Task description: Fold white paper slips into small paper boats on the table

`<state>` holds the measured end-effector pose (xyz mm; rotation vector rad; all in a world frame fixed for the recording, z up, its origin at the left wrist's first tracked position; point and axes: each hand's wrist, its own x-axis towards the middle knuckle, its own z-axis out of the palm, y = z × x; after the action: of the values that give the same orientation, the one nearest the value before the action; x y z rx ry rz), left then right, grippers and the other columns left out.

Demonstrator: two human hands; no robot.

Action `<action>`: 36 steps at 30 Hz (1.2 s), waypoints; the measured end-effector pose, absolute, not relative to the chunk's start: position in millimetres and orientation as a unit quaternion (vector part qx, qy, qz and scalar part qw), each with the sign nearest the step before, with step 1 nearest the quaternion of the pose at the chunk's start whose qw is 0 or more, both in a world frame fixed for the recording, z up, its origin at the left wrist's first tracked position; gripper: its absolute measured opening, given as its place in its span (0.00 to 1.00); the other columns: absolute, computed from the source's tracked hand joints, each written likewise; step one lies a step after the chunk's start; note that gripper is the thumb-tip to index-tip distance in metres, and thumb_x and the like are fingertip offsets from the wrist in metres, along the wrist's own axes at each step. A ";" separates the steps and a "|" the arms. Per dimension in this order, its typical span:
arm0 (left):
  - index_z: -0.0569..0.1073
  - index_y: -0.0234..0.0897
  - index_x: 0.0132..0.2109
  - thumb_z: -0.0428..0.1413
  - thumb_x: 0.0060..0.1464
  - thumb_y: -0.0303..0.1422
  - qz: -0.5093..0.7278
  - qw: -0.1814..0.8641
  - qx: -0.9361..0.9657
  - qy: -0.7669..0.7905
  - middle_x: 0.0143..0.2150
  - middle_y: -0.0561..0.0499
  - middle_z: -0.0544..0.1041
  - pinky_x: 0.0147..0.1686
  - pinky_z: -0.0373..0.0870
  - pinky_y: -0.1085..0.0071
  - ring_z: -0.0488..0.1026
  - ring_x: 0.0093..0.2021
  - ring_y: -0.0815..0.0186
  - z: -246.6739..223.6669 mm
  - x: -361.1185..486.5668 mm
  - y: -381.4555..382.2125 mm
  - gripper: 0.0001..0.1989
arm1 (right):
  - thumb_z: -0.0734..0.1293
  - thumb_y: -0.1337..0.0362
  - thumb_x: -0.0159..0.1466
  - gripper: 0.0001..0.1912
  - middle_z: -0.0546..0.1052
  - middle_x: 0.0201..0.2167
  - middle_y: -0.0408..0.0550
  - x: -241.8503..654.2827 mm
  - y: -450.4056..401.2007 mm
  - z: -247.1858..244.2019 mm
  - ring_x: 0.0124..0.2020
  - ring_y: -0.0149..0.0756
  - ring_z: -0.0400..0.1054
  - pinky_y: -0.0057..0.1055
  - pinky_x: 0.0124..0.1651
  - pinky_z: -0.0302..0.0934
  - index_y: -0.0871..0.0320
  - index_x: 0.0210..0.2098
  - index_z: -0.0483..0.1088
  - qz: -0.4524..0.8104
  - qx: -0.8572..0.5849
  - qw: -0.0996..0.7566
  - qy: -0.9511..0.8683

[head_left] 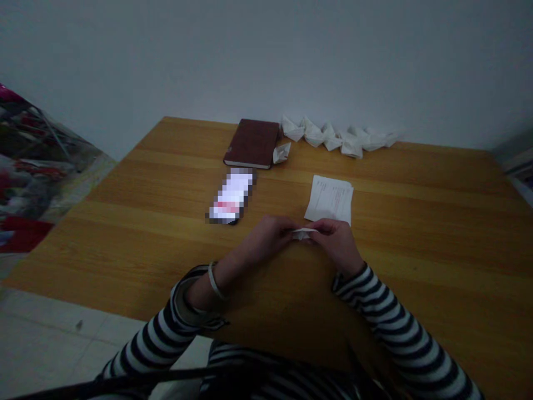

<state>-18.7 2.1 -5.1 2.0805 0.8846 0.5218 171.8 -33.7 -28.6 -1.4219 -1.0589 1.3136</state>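
A small folded piece of white paper [302, 234] is pinched between both hands above the near half of the wooden table. My left hand [272, 236] grips its left end, and my right hand [335, 239] grips the right end. Fingers cover much of the paper, so its full shape is hidden. Just beyond my right hand lies a stack of white paper sheets [330, 199] with printed lines on the top one. At the back, several folded paper boats [314, 133] stand in a row, and a single paper boat [282, 153] sits closer, beside the notebook.
The wooden table [416, 222] meets a pale wall at its far edge. A brown notebook [254, 141] lies at the back, with a lit phone [232, 194], its screen blurred, in front of it. Past the left edge are cluttered red items [25, 230] and a tiled floor [75, 333].
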 end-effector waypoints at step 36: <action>0.75 0.36 0.54 0.61 0.56 0.35 0.330 0.449 0.726 0.403 0.36 0.46 0.83 0.34 0.75 0.72 0.80 0.34 0.64 -15.3 -16.9 4.6 0.19 | 0.75 0.56 0.54 0.11 0.81 0.22 0.47 163.0 -37.8 -29.8 0.23 0.37 0.76 0.33 0.28 0.74 0.58 0.29 0.79 0.457 -0.559 0.542 -0.430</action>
<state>-16.9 4.6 -15.3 1.7973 0.9963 0.8168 163.0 -37.8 -29.8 -1.3277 -1.0205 1.0847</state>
